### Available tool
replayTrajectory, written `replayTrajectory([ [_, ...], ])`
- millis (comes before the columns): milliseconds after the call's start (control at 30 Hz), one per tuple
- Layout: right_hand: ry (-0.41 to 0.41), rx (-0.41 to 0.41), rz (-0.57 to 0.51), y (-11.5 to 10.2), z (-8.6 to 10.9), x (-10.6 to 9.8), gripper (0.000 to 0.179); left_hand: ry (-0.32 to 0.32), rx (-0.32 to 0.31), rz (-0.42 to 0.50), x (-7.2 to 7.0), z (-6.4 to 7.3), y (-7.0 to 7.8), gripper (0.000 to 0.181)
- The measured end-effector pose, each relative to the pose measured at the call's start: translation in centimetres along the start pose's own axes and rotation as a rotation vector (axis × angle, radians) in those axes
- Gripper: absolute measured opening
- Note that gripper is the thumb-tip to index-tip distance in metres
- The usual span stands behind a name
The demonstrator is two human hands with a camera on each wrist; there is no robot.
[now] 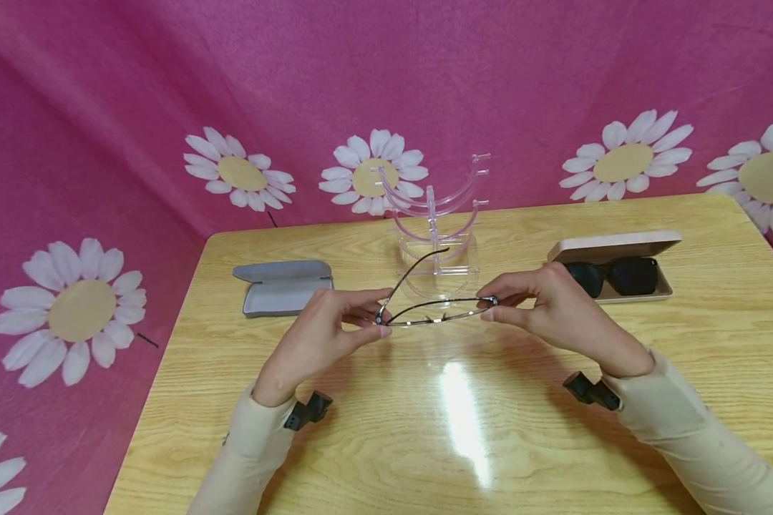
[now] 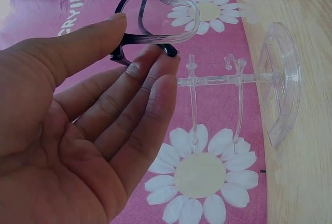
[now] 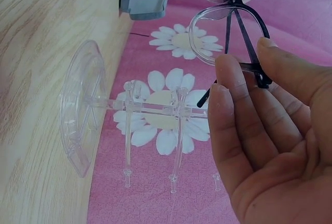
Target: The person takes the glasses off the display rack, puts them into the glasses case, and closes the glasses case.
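A pair of clear-lensed eyeglasses (image 1: 436, 321) with a dark upper rim hangs above the table, held between both hands. My left hand (image 1: 325, 332) pinches the left corner by the hinge, between thumb and fingers. At the opposite corner, the right hand (image 1: 547, 304) pinches the frame the same way. One temple arm sticks out toward the back; the other lies folded close along the frame. Just beyond the glasses stands a clear plastic display stand (image 1: 432, 214) with curved tiers. In the right wrist view the stand (image 3: 129, 136) holds no glasses.
An open grey glasses case (image 1: 282, 295) lies at the left, behind the left hand. At the right, an open beige case (image 1: 618, 244) holds black sunglasses (image 1: 638, 276), partly hidden by the right hand. Pink flowered cloth (image 1: 489, 71) hangs behind the wooden table (image 1: 386, 443).
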State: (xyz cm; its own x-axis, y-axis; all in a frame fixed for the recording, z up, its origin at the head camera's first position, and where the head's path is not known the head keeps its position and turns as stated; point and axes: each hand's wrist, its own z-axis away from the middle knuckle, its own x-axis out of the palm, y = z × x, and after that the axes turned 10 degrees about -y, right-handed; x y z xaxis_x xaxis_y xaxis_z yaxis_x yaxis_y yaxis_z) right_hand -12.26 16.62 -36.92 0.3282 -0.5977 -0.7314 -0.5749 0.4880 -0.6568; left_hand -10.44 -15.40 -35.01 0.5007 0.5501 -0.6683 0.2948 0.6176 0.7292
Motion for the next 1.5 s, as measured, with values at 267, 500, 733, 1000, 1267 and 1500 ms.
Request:
replayTrajectory([
  [267, -0.012, 0.019, -0.01, 0.02, 0.04, -0.02, 0.018, -0.002, 0.003, 0.016, 0.1, -0.06, -0.04, 0.041],
  [500, -0.014, 0.051, -0.026, 0.11, 0.09, -0.03, 0.017, 0.0, 0.016, 0.013, 0.27, -0.21, -0.06, 0.036],
  [733, -0.017, 0.079, -0.021, 0.18, 0.09, -0.08, 0.02, 0.017, 0.019, 0.004, 0.47, -0.37, -0.18, 0.024],
  [1000, 0.023, 0.051, -0.02, 0.19, 0.01, -0.14, 0.021, 0.015, 0.023, -0.002, 0.33, -0.32, -0.27, 0.021],
  [1267, 0.018, 0.024, -0.06, 0.39, -0.13, 0.02, 0.023, 0.009, -0.003, 0.055, 0.04, -0.12, -0.41, 0.018],
  [1500, -0.016, 0.05, -0.121, 0.56, -0.17, 0.43, 0.02, -0.008, 0.003, 0.068, -0.31, -0.09, -0.5, 0.018],
])
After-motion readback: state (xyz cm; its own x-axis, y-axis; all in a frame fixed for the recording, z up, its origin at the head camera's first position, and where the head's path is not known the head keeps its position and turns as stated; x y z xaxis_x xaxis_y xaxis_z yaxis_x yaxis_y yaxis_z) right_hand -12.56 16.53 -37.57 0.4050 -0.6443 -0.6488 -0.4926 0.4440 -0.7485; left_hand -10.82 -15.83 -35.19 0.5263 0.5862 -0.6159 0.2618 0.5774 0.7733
